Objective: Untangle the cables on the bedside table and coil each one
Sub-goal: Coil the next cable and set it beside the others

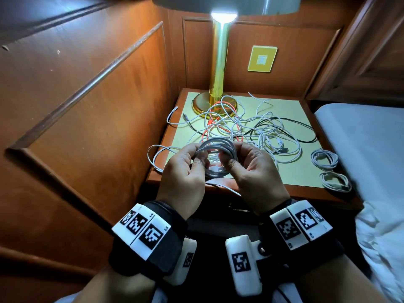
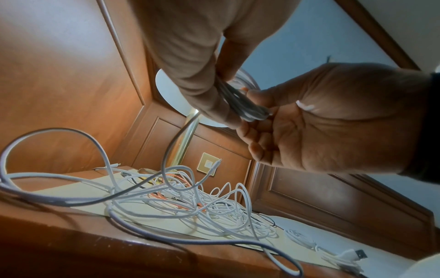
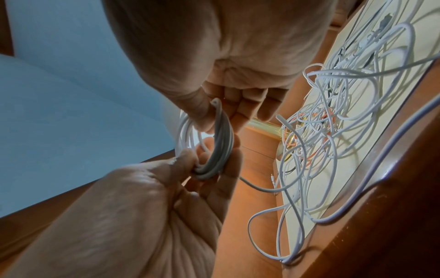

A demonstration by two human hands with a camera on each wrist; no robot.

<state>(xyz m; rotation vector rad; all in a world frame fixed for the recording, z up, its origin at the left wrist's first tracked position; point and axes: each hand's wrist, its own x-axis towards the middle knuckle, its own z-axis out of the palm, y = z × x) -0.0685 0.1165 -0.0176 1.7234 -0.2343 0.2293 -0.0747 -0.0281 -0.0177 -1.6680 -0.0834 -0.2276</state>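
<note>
Both hands hold one coil of white cable in the air over the front edge of the bedside table. My left hand pinches the coil's left side, and my right hand pinches its right side. In the right wrist view the coil hangs between my right hand above and my left hand below. A tail runs from the coil down into the tangle of white, black and orange cables on the tabletop.
Two coiled white cables lie at the table's right front. A brass lamp stands at the back, with the tangle round its base. Wood panelling closes the left side; a bed borders the right. A loose loop overhangs the left edge.
</note>
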